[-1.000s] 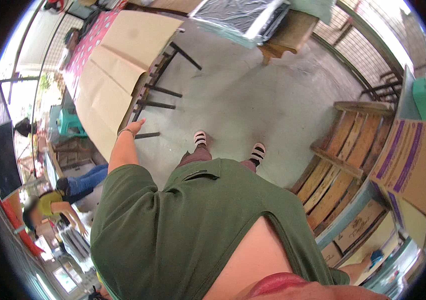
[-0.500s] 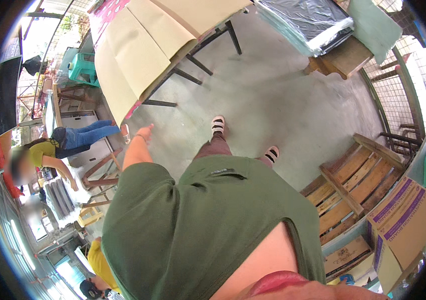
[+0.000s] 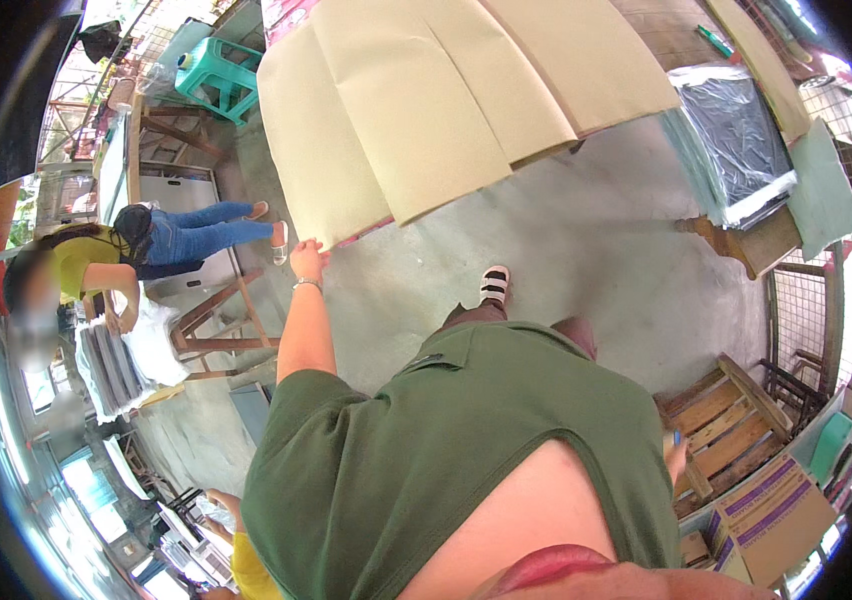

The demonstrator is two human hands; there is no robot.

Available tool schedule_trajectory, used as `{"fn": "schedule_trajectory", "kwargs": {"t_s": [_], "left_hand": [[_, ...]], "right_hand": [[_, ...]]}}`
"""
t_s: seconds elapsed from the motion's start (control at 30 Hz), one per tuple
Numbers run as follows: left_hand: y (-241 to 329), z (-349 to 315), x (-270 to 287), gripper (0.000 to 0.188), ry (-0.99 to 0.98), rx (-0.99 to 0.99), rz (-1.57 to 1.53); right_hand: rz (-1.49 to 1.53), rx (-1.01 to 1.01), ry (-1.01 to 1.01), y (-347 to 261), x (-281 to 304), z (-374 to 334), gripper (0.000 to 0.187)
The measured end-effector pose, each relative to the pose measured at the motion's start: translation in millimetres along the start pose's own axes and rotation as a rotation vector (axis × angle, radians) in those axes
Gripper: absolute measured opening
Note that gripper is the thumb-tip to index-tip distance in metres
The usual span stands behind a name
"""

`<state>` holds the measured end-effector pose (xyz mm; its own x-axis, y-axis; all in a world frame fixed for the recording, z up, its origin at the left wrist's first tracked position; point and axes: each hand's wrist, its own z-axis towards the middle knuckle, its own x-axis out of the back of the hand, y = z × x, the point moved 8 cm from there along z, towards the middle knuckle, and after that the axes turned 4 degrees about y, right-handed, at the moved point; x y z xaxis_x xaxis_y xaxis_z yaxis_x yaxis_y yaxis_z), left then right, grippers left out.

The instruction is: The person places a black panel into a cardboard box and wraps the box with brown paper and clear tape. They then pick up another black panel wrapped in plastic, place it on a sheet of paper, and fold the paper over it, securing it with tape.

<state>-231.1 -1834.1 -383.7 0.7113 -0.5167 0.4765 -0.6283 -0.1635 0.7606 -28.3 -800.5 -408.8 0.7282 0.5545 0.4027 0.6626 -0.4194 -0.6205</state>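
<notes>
Large brown paper sheets (image 3: 396, 110) lie overlapping on a table and hang past its near edge. My left hand (image 3: 309, 262) is at the near left corner of the nearest sheet, its fingers bent and closed on that corner. Low on the right, beside my hip, part of my right hand (image 3: 675, 458) shows past my green shirt. A small blue bit (image 3: 677, 438) sticks out at its fingers; what it belongs to is hidden.
A person in a yellow top (image 3: 96, 265) stands at the left by stacked grey sheets (image 3: 116, 365). Beyond is a green stool (image 3: 221, 80). A plastic-wrapped black stack (image 3: 731, 140) lies far right; a slatted wooden pallet (image 3: 726, 420) and cardboard box (image 3: 776, 520) are nearer.
My left hand has reached the sheet's corner from just short of it. The view has shifted, bringing more of the table into sight. My right hand has come into view at the right.
</notes>
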Motion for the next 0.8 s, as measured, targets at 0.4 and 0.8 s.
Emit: {"fn": "schedule_trajectory", "kwargs": {"t_s": [0.4,0.8], "left_hand": [[128.5,87.3,-127.8,0.029,-0.076,-0.396,0.052],[161.4,136.0,-175.9,0.047,0.081,-0.459,0.236]], "right_hand": [[-0.724,1.861,-0.162,-410.9,-643.0,-289.5,0.060],[-0.888,1.967,-0.131,-354.8,-868.5,-350.1,0.040]]}}
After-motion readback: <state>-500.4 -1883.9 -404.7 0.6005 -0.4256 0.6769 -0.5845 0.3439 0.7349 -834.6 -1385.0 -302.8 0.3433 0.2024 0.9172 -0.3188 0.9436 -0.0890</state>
